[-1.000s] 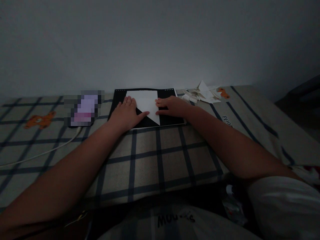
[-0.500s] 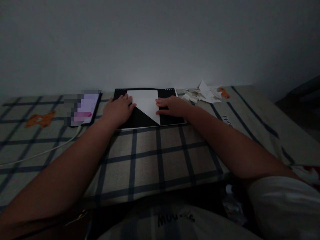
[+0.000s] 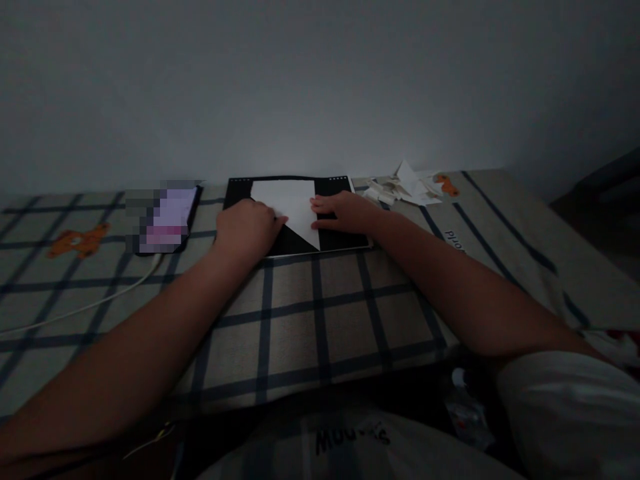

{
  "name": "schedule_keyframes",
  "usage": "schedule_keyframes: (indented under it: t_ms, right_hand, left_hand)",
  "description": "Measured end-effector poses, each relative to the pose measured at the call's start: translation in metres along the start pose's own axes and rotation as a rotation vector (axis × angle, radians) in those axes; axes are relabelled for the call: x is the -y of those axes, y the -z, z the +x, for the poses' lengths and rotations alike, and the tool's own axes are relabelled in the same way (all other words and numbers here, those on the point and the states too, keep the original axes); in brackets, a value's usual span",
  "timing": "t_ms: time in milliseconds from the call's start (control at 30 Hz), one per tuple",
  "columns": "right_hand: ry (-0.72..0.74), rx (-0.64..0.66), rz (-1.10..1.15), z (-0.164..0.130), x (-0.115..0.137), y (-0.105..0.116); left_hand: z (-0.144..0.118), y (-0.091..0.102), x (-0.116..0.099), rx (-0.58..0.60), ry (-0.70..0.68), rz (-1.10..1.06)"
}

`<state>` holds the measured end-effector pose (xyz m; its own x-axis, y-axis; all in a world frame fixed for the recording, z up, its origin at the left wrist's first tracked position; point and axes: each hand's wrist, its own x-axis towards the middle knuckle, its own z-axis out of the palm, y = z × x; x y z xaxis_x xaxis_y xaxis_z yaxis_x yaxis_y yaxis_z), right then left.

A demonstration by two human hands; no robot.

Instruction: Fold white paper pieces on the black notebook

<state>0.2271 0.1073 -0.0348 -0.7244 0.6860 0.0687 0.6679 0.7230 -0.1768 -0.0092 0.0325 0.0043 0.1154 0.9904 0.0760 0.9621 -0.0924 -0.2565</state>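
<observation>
A white sheet of paper (image 3: 290, 200) with a slanted lower-left edge lies on a black board (image 3: 345, 241) that has a row of small holes along its top. My left hand (image 3: 250, 225) rests over that slanted edge, knuckles up and fingers bent down. Its thumb reaches onto the paper, while its fingertips are hidden. On the right side of the board, my right hand (image 3: 345, 212) lies flat with fingers stretched out, their tips touching the paper's right edge.
A phone (image 3: 170, 217) with a lit, partly pixelated screen lies to the left, a white cable (image 3: 120, 293) running from it. Torn paper scraps (image 3: 407, 187) are heaped right of the board. Checked cloth (image 3: 295, 320) covers the table against a wall. A plastic bottle (image 3: 467, 413) is below the front edge.
My left hand has slid right and slightly toward me along the paper's slanted edge, its fingers going from stretched to bent. My right hand has stayed in place.
</observation>
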Motion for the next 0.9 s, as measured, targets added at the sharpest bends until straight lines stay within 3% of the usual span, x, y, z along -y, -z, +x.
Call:
schedule_keyframes:
  t_ms: [133,267,600,900]
  right_hand:
    - [-0.013,0.009,-0.004,0.000,0.002,0.000]
    - [-0.013,-0.001,-0.005,0.000,0.002,0.000]
    - [0.001,-0.005,0.010,0.000,-0.001,-0.001]
    - [0.026,-0.008,0.013,-0.001,-0.002,-0.002]
  left_hand:
    - [-0.012,0.008,-0.012,0.029,-0.167,-0.035]
    - [-0.021,0.013,-0.024,0.060,-0.234,-0.078]
    - [-0.013,0.005,-0.018,0.028,-0.049,-0.043]
    - [-0.006,0.000,-0.013,-0.002,-0.023,-0.039]
